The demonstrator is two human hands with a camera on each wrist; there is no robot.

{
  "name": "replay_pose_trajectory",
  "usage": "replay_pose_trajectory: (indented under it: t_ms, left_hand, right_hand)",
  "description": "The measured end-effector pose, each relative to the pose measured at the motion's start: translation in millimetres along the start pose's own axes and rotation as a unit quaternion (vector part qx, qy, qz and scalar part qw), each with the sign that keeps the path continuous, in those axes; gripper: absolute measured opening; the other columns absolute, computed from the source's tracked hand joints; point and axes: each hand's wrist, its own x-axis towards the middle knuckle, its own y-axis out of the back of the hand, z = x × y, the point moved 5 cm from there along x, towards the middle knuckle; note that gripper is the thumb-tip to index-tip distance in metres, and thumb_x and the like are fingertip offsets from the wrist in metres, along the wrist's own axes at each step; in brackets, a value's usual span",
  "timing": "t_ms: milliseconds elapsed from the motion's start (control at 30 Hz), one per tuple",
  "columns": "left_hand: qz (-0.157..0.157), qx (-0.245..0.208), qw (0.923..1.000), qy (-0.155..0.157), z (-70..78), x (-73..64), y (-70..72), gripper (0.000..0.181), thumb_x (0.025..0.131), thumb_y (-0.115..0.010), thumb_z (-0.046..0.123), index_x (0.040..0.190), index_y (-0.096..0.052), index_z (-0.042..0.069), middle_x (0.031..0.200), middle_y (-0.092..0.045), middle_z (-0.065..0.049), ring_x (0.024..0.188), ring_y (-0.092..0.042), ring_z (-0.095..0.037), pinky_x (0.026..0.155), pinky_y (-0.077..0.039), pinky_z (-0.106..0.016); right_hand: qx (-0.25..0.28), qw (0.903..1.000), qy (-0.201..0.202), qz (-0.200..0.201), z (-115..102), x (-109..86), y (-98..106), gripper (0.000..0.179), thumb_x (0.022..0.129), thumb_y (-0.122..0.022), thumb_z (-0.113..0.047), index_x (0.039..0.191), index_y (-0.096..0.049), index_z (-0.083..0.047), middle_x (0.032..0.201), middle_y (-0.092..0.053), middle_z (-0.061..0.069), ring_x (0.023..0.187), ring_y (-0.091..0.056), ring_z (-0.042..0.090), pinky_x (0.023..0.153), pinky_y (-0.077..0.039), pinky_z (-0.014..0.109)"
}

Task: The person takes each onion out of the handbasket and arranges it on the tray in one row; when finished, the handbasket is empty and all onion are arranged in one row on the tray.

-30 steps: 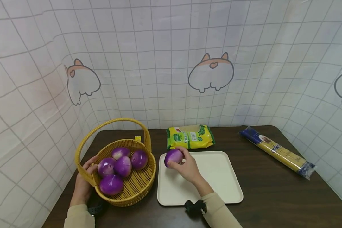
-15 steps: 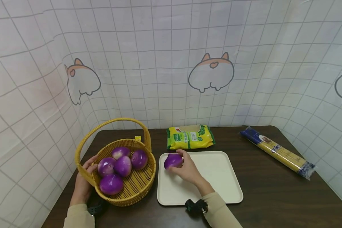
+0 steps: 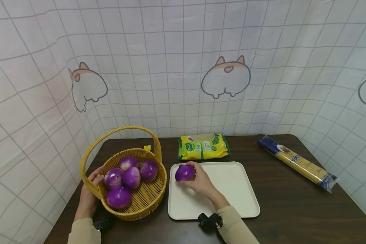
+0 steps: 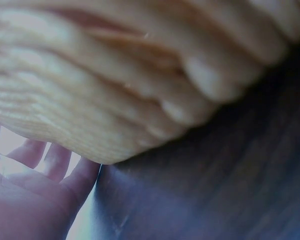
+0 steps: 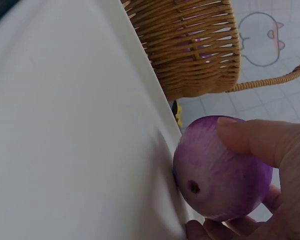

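Note:
My right hand (image 3: pixel 200 181) holds a purple onion (image 3: pixel 184 173) between thumb and fingers at the far left corner of the white tray (image 3: pixel 231 189). In the right wrist view the onion (image 5: pixel 217 175) sits against or just over the tray surface, its dark end spot showing. On the left, my left hand (image 3: pixel 89 195) grips the side of a yellow wicker basket (image 3: pixel 146 208) by its handle base. Inside the basket lie several more purple onions (image 3: pixel 131 178). The left wrist view shows the basket's weave (image 4: pixel 90 90) up close, with fingers (image 4: pixel 57 162) against it.
Behind the tray lies a yellow-green packet (image 3: pixel 203 146). A long bag of pasta (image 3: pixel 296 162) lies at the right on the dark table (image 3: pixel 286 210). The basket's tall handle (image 3: pixel 122 128) arches over it. A patterned curtain (image 3: pixel 183 84) surrounds the table.
The onion in my right hand has lowered slightly toward the tray and turned, its pointed end now upward. My left hand and the basket have stayed where they were.

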Motion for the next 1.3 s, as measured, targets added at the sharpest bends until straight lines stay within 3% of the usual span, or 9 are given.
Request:
replay_pose_trajectory:
  t_ms: [433,867,1300]
  left_hand:
    - [0.001,0.0,1.0,-0.003,1.3,-1.6,-0.6,0.053,0.102,-0.049,0.022,0.149,-0.035,0.001,0.133,-0.042,-0.007,0.107,-0.051,-0.006,0.084,-0.048,-0.016]
    - [0.004,-0.001,1.0,0.003,-3.1,2.9,2.1,0.052,0.103,-0.049,0.023,0.149,-0.036,0.004,0.132,-0.044,-0.003,0.108,-0.052,-0.006,0.084,-0.049,-0.016]
    - [0.0,-0.001,1.0,-0.004,0.6,-0.6,-0.6,0.052,0.102,-0.049,0.022,0.148,-0.036,0.001,0.13,-0.045,-0.004,0.106,-0.053,-0.006,0.084,-0.049,-0.017]
  right_hand:
    - [-0.019,0.9994,-0.013,0.024,8,0.2,-11,0.081,0.065,-0.082,0.005,0.135,-0.041,-0.003,0.135,-0.049,0.021,0.126,-0.048,0.038,0.106,-0.037,0.053]
    - [-0.046,0.9987,-0.013,0.015,6,-0.9,-12,0.082,0.074,-0.085,-0.017,0.141,-0.041,-0.004,0.14,-0.047,0.019,0.129,-0.046,0.035,0.107,-0.036,0.052]
    - [-0.046,0.9985,-0.021,0.019,8,-0.9,-11,0.088,0.077,-0.083,-0.018,0.149,-0.035,-0.004,0.148,-0.04,0.02,0.134,-0.042,0.038,0.109,-0.034,0.052]
